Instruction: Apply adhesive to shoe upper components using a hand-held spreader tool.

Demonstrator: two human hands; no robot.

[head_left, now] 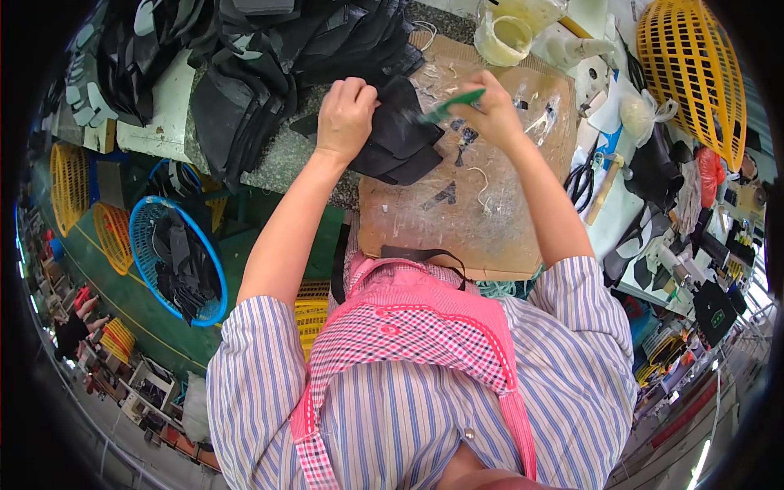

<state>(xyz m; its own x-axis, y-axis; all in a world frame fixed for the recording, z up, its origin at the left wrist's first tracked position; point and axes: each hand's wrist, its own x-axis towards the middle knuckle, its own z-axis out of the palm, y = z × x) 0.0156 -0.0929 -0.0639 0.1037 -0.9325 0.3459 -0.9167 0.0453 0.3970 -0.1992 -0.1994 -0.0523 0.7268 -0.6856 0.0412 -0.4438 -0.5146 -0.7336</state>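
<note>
My right hand grips a green-handled brush. The brush's head is blurred and lies over a fanned stack of flat black cut pieces, which look like leather or fabric. My left hand is closed at the left edge of that stack, fingers curled down on a black piece; the fingertips are partly hidden. Beneath the stack's right part lies a worn cardboard sheet with glue-like smears and scraps stuck on it.
Heaped black pieces cover the far left of the speckled worktop. A cream-coloured glue pot stands beyond the cardboard. To the right are black scissors, a wooden-handled hammer and a yellow basket. A blue basket holds black pieces at lower left.
</note>
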